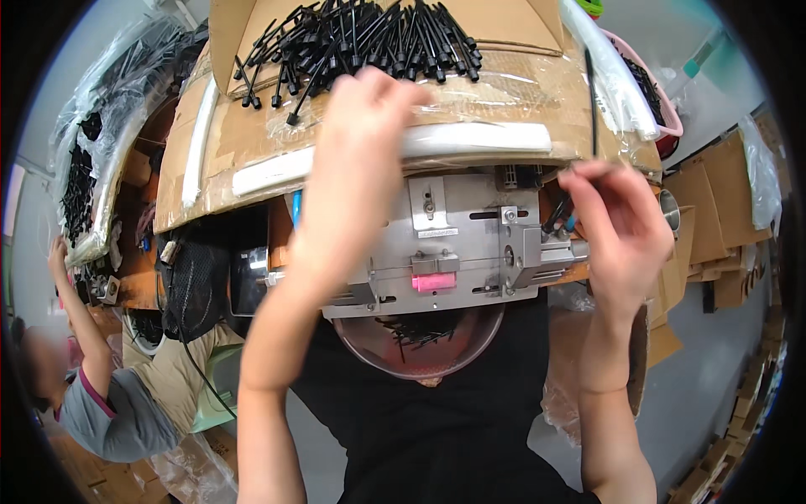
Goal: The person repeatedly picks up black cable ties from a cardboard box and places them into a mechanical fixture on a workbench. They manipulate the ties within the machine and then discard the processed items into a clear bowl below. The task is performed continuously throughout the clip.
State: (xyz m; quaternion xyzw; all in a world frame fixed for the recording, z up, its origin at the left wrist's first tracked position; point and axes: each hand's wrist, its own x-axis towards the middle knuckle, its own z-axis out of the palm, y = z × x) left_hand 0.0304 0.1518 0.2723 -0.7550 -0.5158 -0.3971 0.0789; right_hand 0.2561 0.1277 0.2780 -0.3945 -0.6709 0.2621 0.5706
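My left hand (363, 126) is smeared by motion over the cardboard, at the near edge of a pile of black rods (369, 42) with thicker heads. Its fingers are too blurred to show whether they hold anything. To the right, my right hand (620, 210) is closed in a pinch at the lower end of a thin black rod (593, 101), which stands nearly upright. Between my forearms lies a metal fixture (395, 286) with slotted plates, clamp blocks on both sides and a pink piece (433, 281) at its middle.
A translucent bowl (420, 365) with black rods sits below the fixture. White padding (478, 139) lines the cardboard edge (520, 92). A pink basket (667, 118) stands at the far right. A co-worker (117, 412) sits at left, beside more bagged black rods (80, 185).
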